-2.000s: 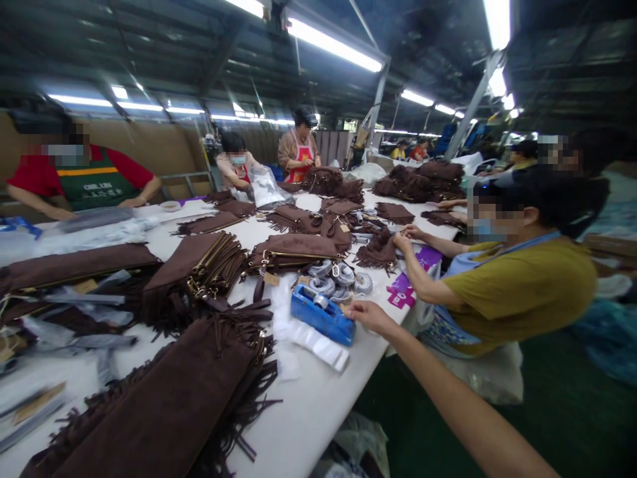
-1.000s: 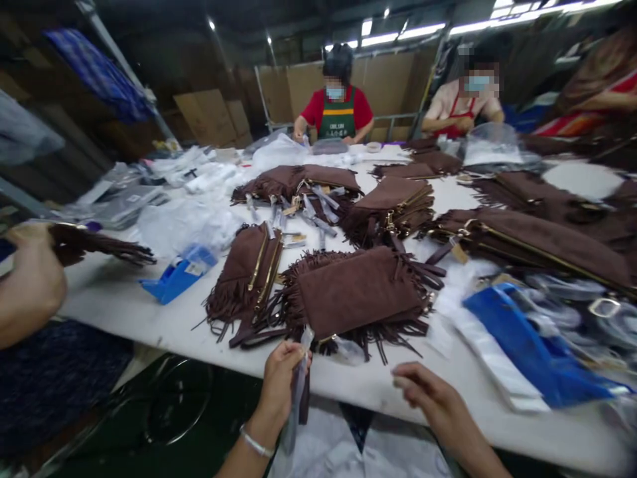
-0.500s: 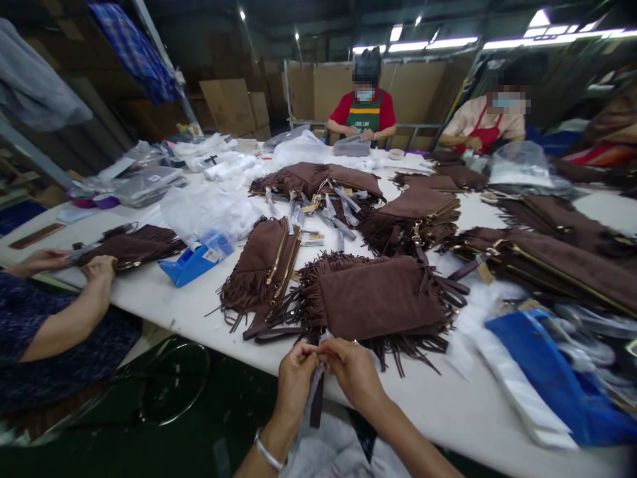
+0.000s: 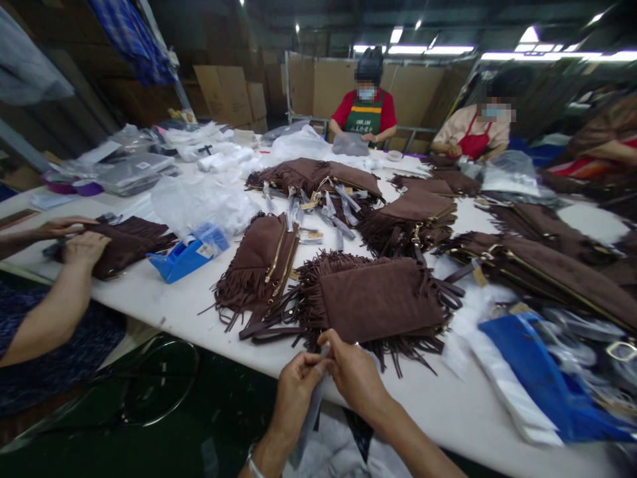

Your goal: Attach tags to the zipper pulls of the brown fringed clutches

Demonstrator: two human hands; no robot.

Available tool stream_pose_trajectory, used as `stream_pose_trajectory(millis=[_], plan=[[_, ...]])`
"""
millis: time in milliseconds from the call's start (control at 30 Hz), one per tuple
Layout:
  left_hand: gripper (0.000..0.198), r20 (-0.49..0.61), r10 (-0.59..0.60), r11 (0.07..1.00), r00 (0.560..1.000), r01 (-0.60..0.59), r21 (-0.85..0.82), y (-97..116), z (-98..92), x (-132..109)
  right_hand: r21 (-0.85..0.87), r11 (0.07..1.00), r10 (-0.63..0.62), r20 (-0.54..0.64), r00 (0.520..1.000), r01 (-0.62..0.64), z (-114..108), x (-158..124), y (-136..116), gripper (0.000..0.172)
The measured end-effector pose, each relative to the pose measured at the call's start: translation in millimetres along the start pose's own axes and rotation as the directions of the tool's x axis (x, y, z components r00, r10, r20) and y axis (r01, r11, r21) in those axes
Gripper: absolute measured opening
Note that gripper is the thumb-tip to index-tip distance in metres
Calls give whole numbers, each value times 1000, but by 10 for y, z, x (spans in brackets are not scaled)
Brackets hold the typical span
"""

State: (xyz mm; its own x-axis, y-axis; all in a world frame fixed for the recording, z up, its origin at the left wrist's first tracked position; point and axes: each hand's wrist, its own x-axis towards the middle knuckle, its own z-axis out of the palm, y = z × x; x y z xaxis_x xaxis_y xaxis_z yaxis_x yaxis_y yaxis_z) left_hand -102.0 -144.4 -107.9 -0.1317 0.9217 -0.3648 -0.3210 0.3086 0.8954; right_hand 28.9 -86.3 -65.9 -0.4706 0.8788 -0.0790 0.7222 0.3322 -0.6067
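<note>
Since I work from far off, I go by what the head camera shows me. The left hand (image 4: 294, 392) pinches a long grey strip (image 4: 309, 419) that looks wrapped in clear plastic. The right hand (image 4: 359, 376) has its fingertips closed at the top end of that same strip, right up against the left fingers. Those fingers hide the very tip, so I cannot tell what is under them.

What matters most to me is how the strip runs. Its long side goes from the pinch down and a little to the left, back toward the body, past the near edge of the table (image 4: 423, 405). The brown fringed bag (image 4: 381, 299) lies flat just beyond the hands, ahead and a bit to the right. Its long side goes left to right, so the strip points nearly across it. The right hand is the nearer one to the bag, with its fingertips by the near left corner. I cannot tell if they touch it. I think any pull should follow the strip's line, with the left hand keeping the lower part straight.
</note>
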Motion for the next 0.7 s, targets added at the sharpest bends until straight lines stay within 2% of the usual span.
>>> stream_pose_trajectory(millis=[67,200,433,567,700], plan=[[27,2,-1,1000,1000,1,16,-24,-11,16,-20,1000,10,22,1000,-9,2,4,11,41],[25,-36,9,1000,999,-8,26,-47,-6,23,-15,1000,12,37,999,-12,7,3,23,37],[27,-120,-24,997,992,16,-71,-85,52,37,216,976,-19,35,999,11,9,-41,48,36],[27,-200,17,1000,980,-18,-4,-121,82,61,347,936,72,-37,997,-54,89,-69,75,34],[28,-231,51,998,972,-41,45,-186,111,56,417,900,178,-86,980,-127,155,-108,66,27]])
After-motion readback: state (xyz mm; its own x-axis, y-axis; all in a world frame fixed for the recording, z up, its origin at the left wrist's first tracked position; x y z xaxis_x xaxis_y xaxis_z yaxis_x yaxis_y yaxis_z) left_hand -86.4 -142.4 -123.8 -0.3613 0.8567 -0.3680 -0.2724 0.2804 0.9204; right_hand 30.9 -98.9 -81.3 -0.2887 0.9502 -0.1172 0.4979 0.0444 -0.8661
